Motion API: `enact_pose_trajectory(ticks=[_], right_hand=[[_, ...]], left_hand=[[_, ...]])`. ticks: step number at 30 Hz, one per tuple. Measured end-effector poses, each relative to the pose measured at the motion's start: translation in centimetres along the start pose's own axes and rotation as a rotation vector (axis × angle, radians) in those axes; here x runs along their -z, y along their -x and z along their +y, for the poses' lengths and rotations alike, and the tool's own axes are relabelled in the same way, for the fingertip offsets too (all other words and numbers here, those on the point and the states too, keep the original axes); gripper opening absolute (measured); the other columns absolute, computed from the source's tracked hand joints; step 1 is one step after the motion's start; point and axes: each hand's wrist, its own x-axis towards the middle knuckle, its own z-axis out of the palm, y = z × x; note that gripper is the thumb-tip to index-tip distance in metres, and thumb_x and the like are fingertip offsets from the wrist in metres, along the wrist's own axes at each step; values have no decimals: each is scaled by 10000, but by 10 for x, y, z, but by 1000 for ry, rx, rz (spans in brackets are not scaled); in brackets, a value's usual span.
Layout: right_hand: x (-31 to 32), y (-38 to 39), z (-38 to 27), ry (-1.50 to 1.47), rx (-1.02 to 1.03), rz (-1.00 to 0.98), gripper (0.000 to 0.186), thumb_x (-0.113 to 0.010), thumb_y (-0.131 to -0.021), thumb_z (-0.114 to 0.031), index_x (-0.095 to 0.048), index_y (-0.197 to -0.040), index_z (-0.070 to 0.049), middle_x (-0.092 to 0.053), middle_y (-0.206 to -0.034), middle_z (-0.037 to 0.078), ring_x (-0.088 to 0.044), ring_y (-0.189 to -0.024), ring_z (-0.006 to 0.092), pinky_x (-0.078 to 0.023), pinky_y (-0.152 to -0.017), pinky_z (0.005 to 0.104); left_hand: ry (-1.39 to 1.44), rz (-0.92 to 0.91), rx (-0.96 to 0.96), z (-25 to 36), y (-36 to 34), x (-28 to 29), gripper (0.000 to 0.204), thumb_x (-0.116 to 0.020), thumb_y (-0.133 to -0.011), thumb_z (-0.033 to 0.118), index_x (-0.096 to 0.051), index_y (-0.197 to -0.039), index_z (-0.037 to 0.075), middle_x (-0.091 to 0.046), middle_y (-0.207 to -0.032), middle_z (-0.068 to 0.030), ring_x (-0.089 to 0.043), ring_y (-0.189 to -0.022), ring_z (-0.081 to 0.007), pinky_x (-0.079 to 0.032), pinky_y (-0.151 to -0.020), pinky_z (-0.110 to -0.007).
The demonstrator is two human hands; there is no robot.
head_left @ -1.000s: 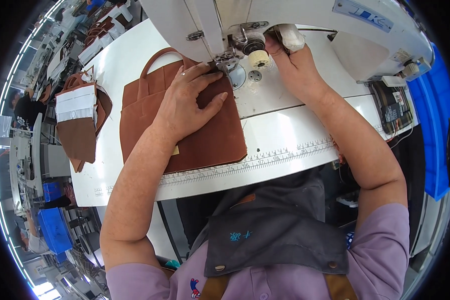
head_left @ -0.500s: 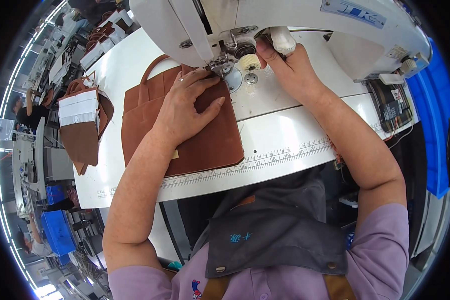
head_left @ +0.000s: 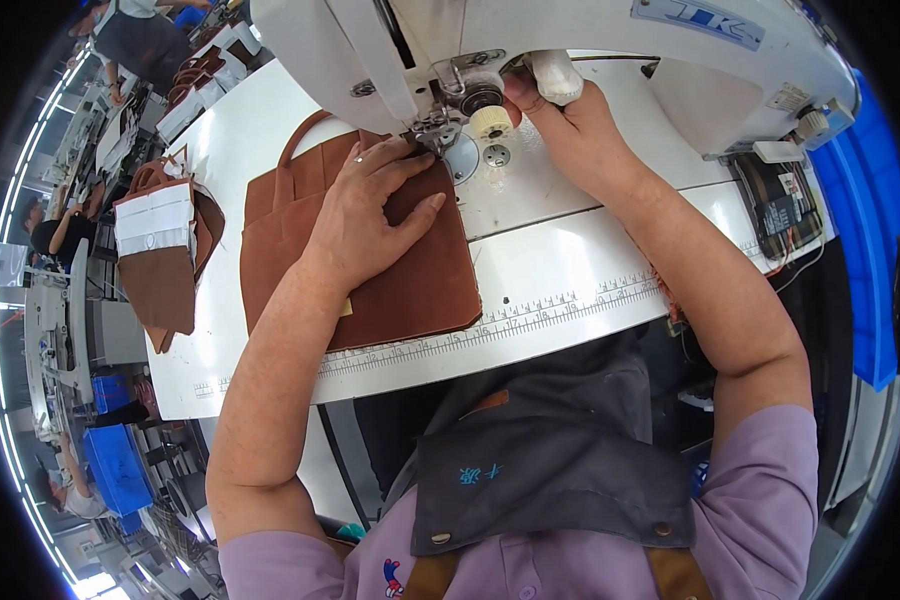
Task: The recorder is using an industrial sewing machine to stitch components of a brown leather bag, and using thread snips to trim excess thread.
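Under the head of a white sewing machine (head_left: 370,40) lies a brown leather bag (head_left: 410,285) with a looped handle (head_left: 288,160). My left hand (head_left: 365,205) rests spread on the bag, its fingertips close to the presser foot (head_left: 436,135). A ring shows on one finger. My right hand (head_left: 582,135) reaches up beside the machine head, thumb and fingers closed near a white-wrapped part (head_left: 556,77) and a cream knob (head_left: 490,122). What it grips is hidden behind these parts. The bag's upper edge sits by the round metal needle plate (head_left: 461,158).
Left on the white table (head_left: 570,260), another brown bag piece (head_left: 160,270) carries a white sheet. A printed ruler (head_left: 540,312) runs along the near edge. Blue bins (head_left: 875,280) stand at the right. A co-worker in a dark apron (head_left: 140,42) stands far upper left.
A co-worker at the far upper left has come further into view. The whole view has shifted slightly; both my hands and the bag keep nearly the same places.
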Motion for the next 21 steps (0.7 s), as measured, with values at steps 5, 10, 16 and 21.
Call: enact_pose_trajectory(ticks=[5,10,16,21], right_hand=[[2,1,1,10,-11,-10,263,-608,-1013,-184,-738,-1191,-40,-763,-976,30,-615,-825,102,-521,-810,278],[4,2,5,-39,-60,-43,319,-680,-1010,-333,-774,-1048,-30,-724,-837,13,-589,-742,82,-496,-719,264],[7,3,12,17,-68,-31,427,-707,-980,-438,-773,-978,-16,-651,-713,11,-554,-665,88,-469,-648,275],[8,4,8,125,-67,-46,531,-687,-964,-532,-772,-978,-8,-641,-666,44,-568,-637,131,-482,-634,304]], left_hand=[[-6,-15,20,7,6,0,404,-783,-860,173,-714,-1222,7,-633,-1344,-210,-572,-1310,-373,-349,-1215,-494],[5,-14,35,2,2,-1,399,-788,-860,175,-717,-1215,8,-632,-1343,-213,-574,-1305,-371,-357,-1207,-485],[27,8,60,1,0,-4,391,-794,-857,161,-718,-1198,-14,-641,-1325,-216,-580,-1289,-374,-416,-1146,-444],[27,19,59,-2,-2,-6,382,-793,-858,150,-717,-1191,-22,-649,-1302,-212,-593,-1256,-367,-454,-1097,-429]])
